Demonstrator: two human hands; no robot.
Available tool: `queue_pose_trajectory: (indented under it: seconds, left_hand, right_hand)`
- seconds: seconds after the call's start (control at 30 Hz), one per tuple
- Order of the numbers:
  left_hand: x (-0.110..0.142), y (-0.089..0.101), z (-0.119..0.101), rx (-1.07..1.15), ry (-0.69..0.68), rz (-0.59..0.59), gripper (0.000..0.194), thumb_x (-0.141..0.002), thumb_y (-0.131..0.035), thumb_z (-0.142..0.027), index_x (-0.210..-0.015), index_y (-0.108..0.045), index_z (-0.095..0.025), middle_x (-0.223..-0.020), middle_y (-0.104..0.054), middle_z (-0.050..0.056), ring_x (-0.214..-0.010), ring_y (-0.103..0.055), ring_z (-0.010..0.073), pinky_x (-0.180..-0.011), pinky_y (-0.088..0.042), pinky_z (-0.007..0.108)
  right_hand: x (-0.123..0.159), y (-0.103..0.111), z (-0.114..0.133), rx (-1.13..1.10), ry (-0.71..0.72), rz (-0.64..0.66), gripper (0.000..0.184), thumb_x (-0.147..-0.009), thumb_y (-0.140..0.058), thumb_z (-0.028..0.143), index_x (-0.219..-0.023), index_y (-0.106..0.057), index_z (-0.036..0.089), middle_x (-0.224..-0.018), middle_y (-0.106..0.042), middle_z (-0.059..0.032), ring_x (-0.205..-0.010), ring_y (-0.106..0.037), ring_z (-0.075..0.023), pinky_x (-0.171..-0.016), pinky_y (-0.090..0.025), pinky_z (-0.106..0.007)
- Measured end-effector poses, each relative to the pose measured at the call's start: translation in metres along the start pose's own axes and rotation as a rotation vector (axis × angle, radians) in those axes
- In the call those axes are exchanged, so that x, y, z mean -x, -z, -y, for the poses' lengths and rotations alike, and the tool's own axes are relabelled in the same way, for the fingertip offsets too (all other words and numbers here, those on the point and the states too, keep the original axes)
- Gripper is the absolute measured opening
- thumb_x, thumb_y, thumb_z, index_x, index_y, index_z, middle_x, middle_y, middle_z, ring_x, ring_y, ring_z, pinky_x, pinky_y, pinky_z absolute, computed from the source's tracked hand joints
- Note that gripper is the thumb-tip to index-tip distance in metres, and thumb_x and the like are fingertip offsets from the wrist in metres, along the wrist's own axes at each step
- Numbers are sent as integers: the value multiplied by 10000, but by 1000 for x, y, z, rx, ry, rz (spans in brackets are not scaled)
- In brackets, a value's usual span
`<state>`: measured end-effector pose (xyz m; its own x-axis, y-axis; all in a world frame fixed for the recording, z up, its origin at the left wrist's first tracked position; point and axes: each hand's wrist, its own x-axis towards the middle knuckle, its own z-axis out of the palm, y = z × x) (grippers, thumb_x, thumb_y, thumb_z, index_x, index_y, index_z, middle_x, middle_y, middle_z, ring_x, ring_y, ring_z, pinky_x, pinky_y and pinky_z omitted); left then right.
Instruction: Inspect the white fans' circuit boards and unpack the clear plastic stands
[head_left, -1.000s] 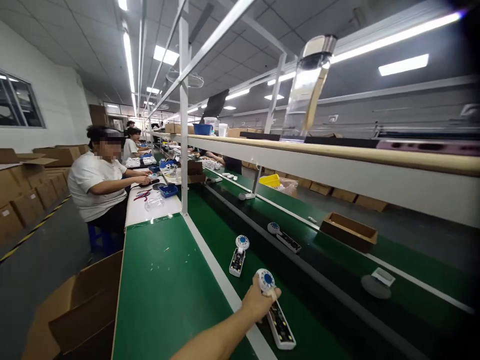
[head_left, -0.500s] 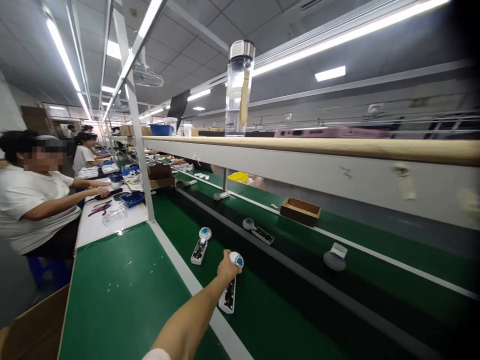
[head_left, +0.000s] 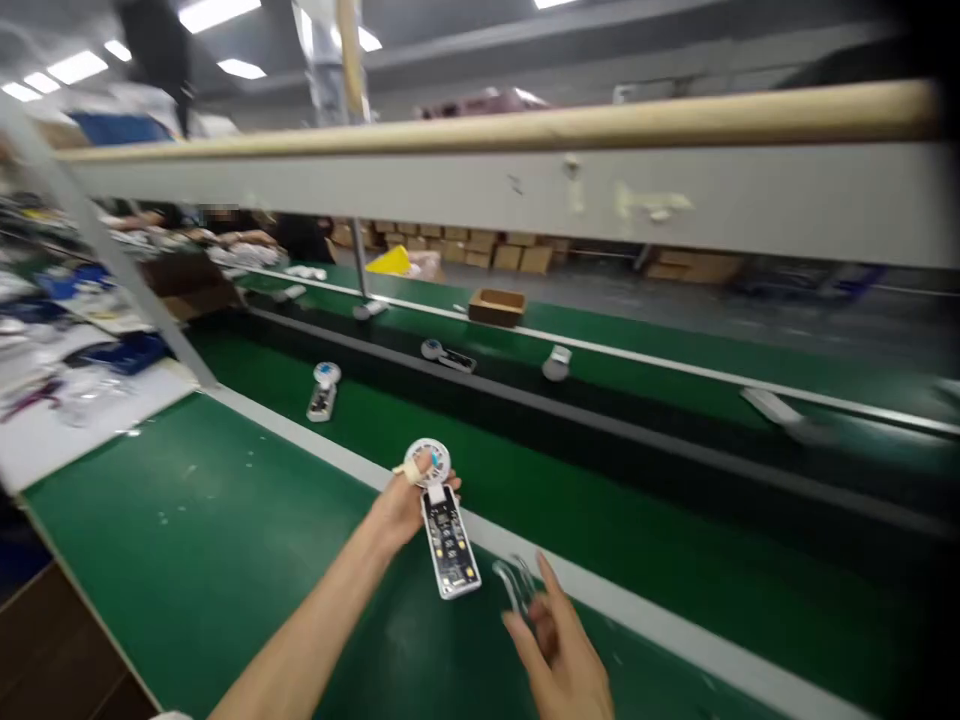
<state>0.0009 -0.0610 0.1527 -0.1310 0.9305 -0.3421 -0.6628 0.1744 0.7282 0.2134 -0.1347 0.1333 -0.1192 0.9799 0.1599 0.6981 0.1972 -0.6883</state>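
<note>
My left hand (head_left: 405,505) is closed on a small handheld fan (head_left: 451,550), gripping it at the round white head with the blue centre. The fan's handle is uncovered, showing a black circuit board with yellow parts, and points toward me. A pale wrap covers one finger of this hand. To the right, my right hand (head_left: 559,650) has a shiny, clear-looking curved piece (head_left: 514,585) at its thumb and fingers; blur hides its exact kind. Another uncovered fan (head_left: 324,390) lies on the green belt farther left.
Beyond the dark strip with its grey rail lie more fans (head_left: 448,356) and a grey-headed piece (head_left: 556,364). A cardboard tray (head_left: 496,307) stands behind them. A shelf (head_left: 480,190) crosses above the belt. At left are a post (head_left: 127,260) and a blue tray (head_left: 127,353).
My left hand has lifted the fan off the belt and brought it nearer, over the bench edge. My right hand has come into view with the curved piece. The view has turned right and down.
</note>
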Motion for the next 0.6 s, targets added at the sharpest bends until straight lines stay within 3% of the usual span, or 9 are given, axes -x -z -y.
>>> queue_pose_trajectory:
  seconds: [0.07,0.13,0.33,0.47,0.6]
  left_hand:
    - [18,-8,7,51,43,20,395,-723,-674,-436,-940,-571,-123,-850,-649,100,-767,-625,201,-750,-484,343]
    - [33,-17,11,48,67,21,405,-736,-658,-460,-939,-580,-119,-834,-649,96,-733,-619,196,-725,-481,337]
    - [66,-37,21,-24,-4,49,448,-743,-649,-471,-1018,-558,-129,-877,-615,50,-786,-580,164,-743,-453,290]
    - [79,-44,28,-89,-93,48,461,-738,-670,-423,-1096,-517,-175,-941,-603,31,-827,-567,146,-772,-440,271]
    - [86,-48,34,-110,-172,-5,569,-679,-723,-369,-1168,-468,-228,-986,-600,19,-843,-570,143,-776,-445,267]
  right_hand:
    - [-2,5,11,-26,23,71,507,-893,-408,478,-1361,-385,284,-823,-581,-7,-595,-567,-137,-549,-514,-243]
    - [-3,7,25,-5,69,62,486,-877,-454,433,-1333,-431,267,-859,-569,-12,-652,-576,-146,-580,-515,-250]
    - [6,0,57,98,124,12,516,-863,-487,325,-1357,-397,211,-931,-521,-60,-807,-573,-212,-640,-522,-325]
    - [8,-10,60,92,99,-80,498,-886,-451,338,-1359,-390,196,-947,-496,-83,-851,-528,-229,-688,-516,-364]
    - [15,-24,46,109,140,-176,475,-898,-432,368,-1356,-402,246,-989,-538,-102,-887,-535,-253,-736,-506,-403]
